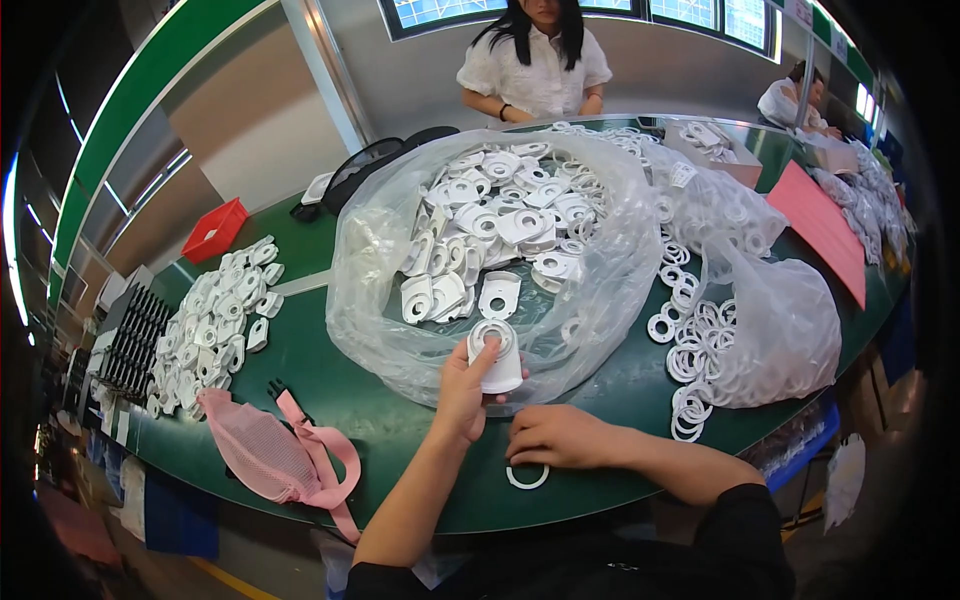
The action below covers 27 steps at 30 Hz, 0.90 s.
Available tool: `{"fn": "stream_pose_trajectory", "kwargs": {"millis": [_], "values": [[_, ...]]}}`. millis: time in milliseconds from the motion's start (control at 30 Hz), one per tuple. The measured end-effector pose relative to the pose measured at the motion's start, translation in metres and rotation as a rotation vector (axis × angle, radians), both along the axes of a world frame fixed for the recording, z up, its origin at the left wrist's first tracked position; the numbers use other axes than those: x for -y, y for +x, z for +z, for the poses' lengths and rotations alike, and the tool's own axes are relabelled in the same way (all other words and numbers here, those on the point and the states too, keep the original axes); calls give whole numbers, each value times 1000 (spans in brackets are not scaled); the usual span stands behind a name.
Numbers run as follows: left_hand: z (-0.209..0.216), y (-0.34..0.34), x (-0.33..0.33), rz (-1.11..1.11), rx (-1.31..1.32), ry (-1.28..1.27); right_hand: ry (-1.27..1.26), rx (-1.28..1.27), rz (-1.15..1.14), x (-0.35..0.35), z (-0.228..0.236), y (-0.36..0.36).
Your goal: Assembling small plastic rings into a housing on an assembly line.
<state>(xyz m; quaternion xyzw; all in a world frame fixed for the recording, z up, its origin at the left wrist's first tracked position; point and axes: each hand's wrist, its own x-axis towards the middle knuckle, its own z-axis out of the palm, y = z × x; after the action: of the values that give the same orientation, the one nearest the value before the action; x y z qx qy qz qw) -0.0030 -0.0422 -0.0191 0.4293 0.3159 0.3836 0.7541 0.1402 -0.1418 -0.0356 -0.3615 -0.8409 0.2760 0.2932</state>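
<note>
My left hand (462, 398) is closed round a white plastic housing (497, 371), a flat piece with a round hole, its thumb resting by the hole. Close beside it, low over the near edge of the table, my right hand (560, 436) has its fingers curled down onto a white ring (528, 484). The upper part of that ring is hidden under the fingers. Beyond both hands lies a large open clear plastic bag (375, 330), holding a heap of similar white housings (485, 220).
White rings (690, 360) spill from a clear bag (785, 335) at the right. More housings (225, 310) are piled at the left, near black stacked trays (125, 340) and a red bin (215, 230). A pink mesh bag (262, 450) lies nearer. A person (545, 75) sits opposite.
</note>
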Motion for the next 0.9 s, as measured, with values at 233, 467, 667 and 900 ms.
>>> {"fn": "stream_pose_trajectory", "kwargs": {"millis": [233,467,667,900], "values": [[-1,10,12,-139,46,-124,-317,-729,-474,-11,27,33],[2,14,21,-404,-2,-70,-187,-762,-703,-20,26,51],[6,14,25,-446,-20,-9,-233,-691,-720,-19,26,47],[4,12,26,-493,-1,32,-191,-647,-773,-18,23,40]]}}
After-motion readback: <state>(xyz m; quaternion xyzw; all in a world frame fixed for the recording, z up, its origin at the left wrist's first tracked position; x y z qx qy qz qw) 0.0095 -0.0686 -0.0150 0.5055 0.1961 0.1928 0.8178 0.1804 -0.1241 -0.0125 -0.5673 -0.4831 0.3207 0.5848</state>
